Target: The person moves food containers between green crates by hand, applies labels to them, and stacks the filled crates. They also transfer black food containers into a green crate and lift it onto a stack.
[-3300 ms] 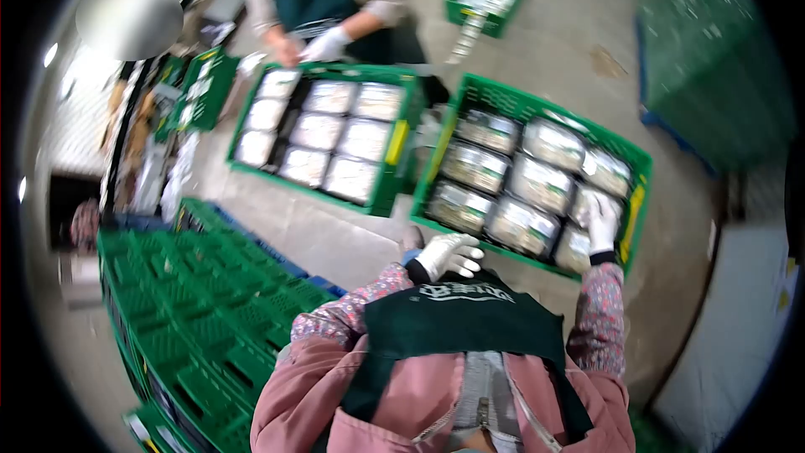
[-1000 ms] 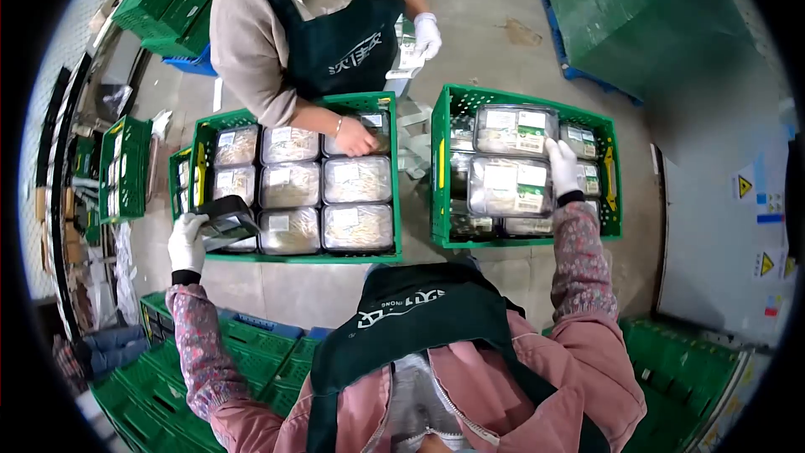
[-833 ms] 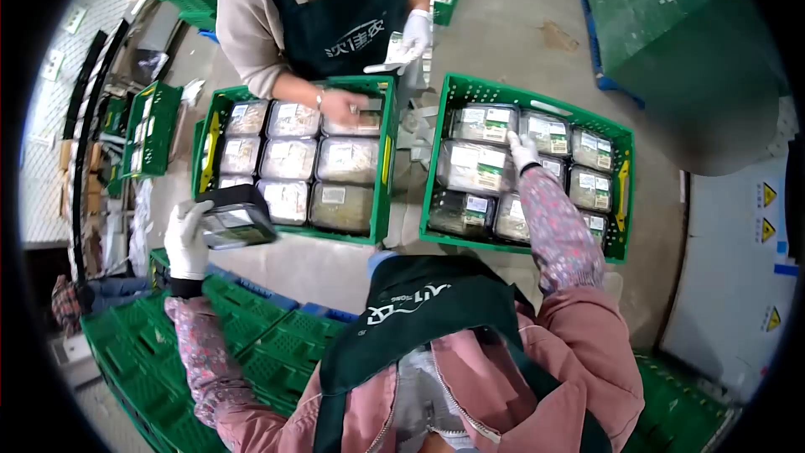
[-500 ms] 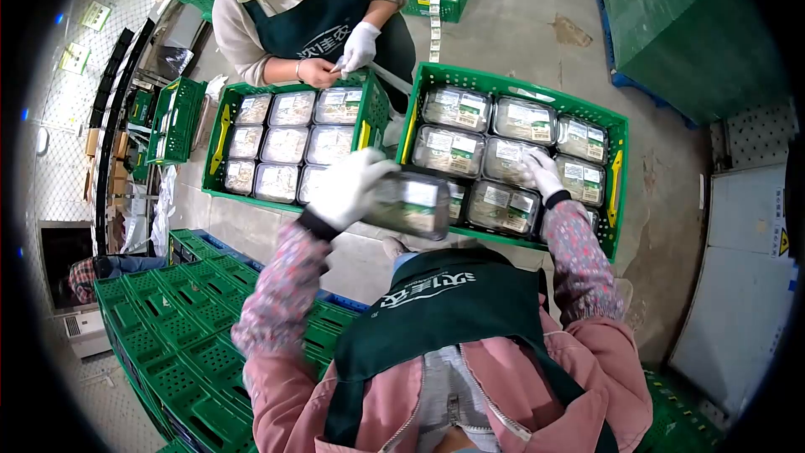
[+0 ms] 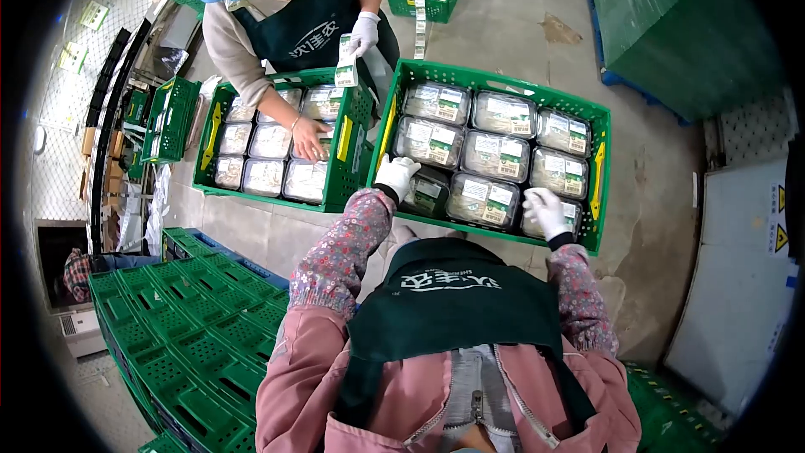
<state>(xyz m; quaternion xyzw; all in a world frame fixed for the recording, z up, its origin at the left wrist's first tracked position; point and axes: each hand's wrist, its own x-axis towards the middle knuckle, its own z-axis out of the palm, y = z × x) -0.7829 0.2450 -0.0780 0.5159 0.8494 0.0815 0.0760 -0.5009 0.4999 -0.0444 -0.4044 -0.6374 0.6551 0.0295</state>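
My gloved left hand (image 5: 397, 176) grips the left edge of a clear plastic food tub (image 5: 426, 191), which sits slightly tilted in the front-left spot of the labelled-tub crate (image 5: 495, 80). Fingers partly cover that tub. Loosely curved and apart, the fingers of my gloved right hand (image 5: 547, 213) rest by the front-right tub (image 5: 572, 216). Between my hands lies another lidded tub (image 5: 483, 200) with white and green labels. Further labelled tubs fill the rows behind.
Across from me, a co-worker's bare hand (image 5: 310, 139) touches tubs in a second green crate (image 5: 220, 193); their gloved hand (image 5: 364, 34) holds a label strip (image 5: 346, 63). A small crate (image 5: 457, 7) holds labels. Stacked green crates (image 5: 189, 319) stand at left, a wrapped pallet (image 5: 662, 25) at right.
My left hand has brought the tub right and down into the crate's front-left spot. My right hand has moved from the middle tub to the front-right one. The co-worker's bare hand has reached into their crate.
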